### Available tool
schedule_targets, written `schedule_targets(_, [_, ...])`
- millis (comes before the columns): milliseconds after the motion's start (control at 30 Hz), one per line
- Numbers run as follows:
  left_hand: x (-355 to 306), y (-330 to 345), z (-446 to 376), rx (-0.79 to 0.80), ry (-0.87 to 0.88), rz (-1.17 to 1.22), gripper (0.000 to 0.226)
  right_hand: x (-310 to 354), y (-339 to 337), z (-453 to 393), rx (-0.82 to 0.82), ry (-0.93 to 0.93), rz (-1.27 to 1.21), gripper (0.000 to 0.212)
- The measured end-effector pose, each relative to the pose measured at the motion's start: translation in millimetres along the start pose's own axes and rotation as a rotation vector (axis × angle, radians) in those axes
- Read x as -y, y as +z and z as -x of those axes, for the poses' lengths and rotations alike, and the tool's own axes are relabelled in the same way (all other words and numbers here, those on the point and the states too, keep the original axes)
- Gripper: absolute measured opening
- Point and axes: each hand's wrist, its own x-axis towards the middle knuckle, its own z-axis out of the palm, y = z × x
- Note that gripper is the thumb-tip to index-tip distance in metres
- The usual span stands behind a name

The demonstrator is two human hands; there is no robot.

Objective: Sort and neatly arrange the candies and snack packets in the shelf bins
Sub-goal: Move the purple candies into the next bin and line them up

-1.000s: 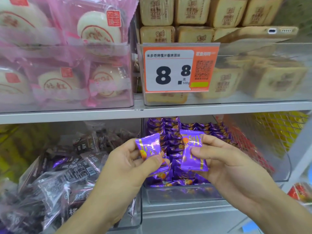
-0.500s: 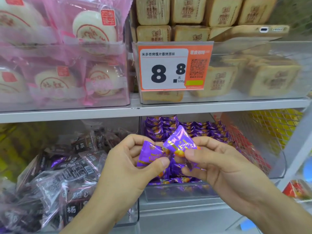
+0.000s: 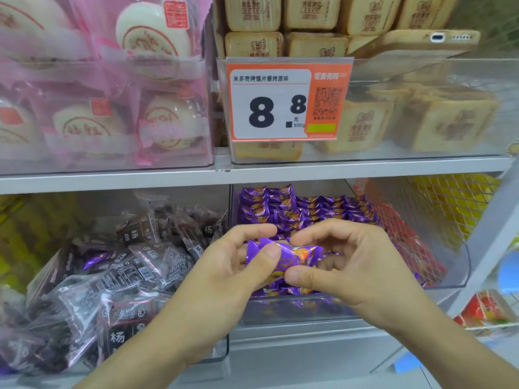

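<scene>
Purple candy packets (image 3: 283, 258) sit bunched between both hands, just above the front edge of the clear bin (image 3: 446, 279) on the lower shelf. The left hand (image 3: 224, 279) pinches the packets' left side, thumb pressed on top of the wrapper and fingers curled behind. The right hand (image 3: 351, 265) grips their right side, thumb underneath at the lower edge and fingers arched over the top. How many packets are held cannot be told for sure.

Behind the hands, that bin holds rows of matching purple candies (image 3: 303, 209), lined up toward the back. Left of it, a second clear bin carries a loose heap of dark snack packets (image 3: 118, 276). Right of the purple rows, red and yellow packets show through the bin wall.

Farther up, the upper shelf (image 3: 112, 179) carries pink-wrapped round cakes (image 3: 151, 40) on the left and tan square packets (image 3: 365, 124) on the right, with an orange price tag (image 3: 286, 101) reading 8.8 on the front. A phone (image 3: 421, 40) lies on those tan packets.
</scene>
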Motion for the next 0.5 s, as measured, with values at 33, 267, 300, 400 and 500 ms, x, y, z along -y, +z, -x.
schedule_targets(33, [1, -1, 0, 0.025, 0.013, -0.015, 0.038, -1, 0, -1, 0.005, -0.024, 0.027, 0.041])
schedule_targets(267, [3, -6, 4, 0.11, 0.178, -0.169, 0.039, -8, -6, -5, 0.121, 0.03, 0.134, 0.085])
schedule_targets(300, [5, -6, 4, 0.105, 0.203, -0.213, 0.036, -9, -6, -5, 0.182, 0.057, 0.087, 0.087])
schedule_targets(400, [10, -6, 4, 0.006, 0.337, -0.438, 0.029, -10, -5, -4, 0.204, 0.03, 0.043, 0.074])
schedule_targets(500, [10, -11, -1, -0.121, 0.466, -0.719, 0.029, -11, -7, -5, 0.142, -0.058, 0.097, 0.059])
